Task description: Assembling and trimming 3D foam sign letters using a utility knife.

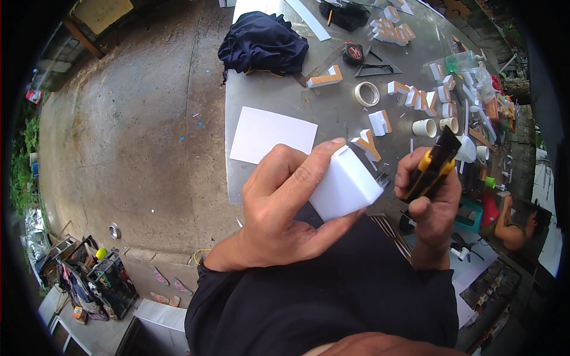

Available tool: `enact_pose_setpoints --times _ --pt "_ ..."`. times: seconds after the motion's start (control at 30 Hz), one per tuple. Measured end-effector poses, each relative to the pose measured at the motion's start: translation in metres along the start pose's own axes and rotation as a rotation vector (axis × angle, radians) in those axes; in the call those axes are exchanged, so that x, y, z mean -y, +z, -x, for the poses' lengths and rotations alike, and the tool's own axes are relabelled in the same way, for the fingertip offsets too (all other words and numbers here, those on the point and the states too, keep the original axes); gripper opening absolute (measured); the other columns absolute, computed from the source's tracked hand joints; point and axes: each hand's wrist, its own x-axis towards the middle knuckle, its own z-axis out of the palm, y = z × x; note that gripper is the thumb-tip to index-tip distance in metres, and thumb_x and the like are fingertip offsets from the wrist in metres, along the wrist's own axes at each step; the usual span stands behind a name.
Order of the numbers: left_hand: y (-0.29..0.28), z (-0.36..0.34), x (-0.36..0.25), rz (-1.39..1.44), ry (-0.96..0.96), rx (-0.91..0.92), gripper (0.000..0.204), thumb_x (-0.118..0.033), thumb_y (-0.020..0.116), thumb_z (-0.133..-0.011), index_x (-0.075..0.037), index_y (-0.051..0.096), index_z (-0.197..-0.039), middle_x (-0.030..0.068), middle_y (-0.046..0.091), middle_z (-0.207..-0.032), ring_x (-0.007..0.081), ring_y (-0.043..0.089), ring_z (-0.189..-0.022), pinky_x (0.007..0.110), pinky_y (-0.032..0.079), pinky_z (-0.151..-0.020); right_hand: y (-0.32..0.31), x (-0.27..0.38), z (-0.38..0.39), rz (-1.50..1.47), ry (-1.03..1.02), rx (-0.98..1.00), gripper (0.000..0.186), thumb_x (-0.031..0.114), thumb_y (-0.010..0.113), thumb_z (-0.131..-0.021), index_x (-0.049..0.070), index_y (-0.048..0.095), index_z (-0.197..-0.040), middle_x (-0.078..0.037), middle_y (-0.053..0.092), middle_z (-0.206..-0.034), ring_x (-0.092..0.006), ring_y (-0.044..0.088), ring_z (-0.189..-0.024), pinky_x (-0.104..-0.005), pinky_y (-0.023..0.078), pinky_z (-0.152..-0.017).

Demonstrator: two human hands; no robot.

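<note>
My left hand point(282, 210) grips a white, box-like piece point(344, 185) with smooth flat sides, thumb along its lower edge and fingers over the top. In my right hand point(438, 207) is a black and yellow utility knife point(430, 166), tilted up and apart from the white piece. What exactly shows behind the piece's right corner is too small to tell. Beyond my left hand, a white sheet point(273, 133) lies on the metal table point(237, 184). A white and brown Y-shaped letter block point(367, 143) lies between my hands, farther off.
Dark cloth point(262, 44), a tape measure point(352, 53), a tape roll point(357, 94), several letter blocks point(389, 31) and white cups point(423, 128) occupy the table. At the right, another person point(512, 230) is near a green stool point(473, 213). Sandals point(160, 276) lie on the floor, lower left.
</note>
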Motion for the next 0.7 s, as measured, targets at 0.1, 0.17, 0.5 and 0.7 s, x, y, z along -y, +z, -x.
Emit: enact_pose_setpoints --times 0.1,0.17,0.5,0.7 --pt "0.016 -0.001 0.012 -0.196 -0.07 0.03 0.074 -0.015 0.092 -0.067 0.006 0.064 -0.132 0.0112 0.061 -0.096 0.0167 0.057 -0.078 0.031 0.051 -0.067 0.023 -0.031 -0.013 -0.048 -0.098 0.111 0.051 0.023 0.094 -0.078 0.004 0.061 -0.112 0.002 0.059 -0.091 -0.0039 0.055 -0.079 -0.0205 0.047 -0.07" --pt "0.031 0.007 0.03 -0.257 -0.088 -0.018 0.075 -0.017 0.092 -0.065 0.003 0.065 -0.132 0.0101 0.055 -0.086 0.0224 0.057 -0.071 0.034 0.047 -0.058 0.034 -0.051 -0.019 0.06 -0.046 0.016 0.039 0.014 0.088 -0.083 0.003 0.062 -0.109 0.003 0.059 -0.088 -0.0029 0.055 -0.078 -0.0208 0.048 -0.069" --pt "0.034 0.043 0.044 0.308 -0.583 0.016 0.033 -0.014 0.071 -0.099 0.005 0.07 -0.126 0.0037 0.063 -0.091 0.0104 0.062 -0.084 0.025 0.055 -0.065 0.018 -0.085 -0.009 -0.03 0.015 0.024 0.023 0.005 0.079 -0.09 0.004 0.057 -0.099 0.0 0.062 -0.083 -0.0054 0.06 -0.069 -0.0224 0.05 -0.061" --pt "0.024 0.035 -0.011 0.954 -0.835 -0.129 0.029 -0.011 0.064 -0.102 0.009 0.069 -0.122 0.0105 0.069 -0.098 0.0119 0.066 -0.081 0.026 0.063 -0.058 -0.031 -0.089 -0.009 -0.238 0.098 -0.011 0.017 0.002 0.073 -0.093 0.005 0.057 -0.097 -0.002 0.062 -0.077 -0.0089 0.063 -0.064 -0.0248 0.051 -0.059"
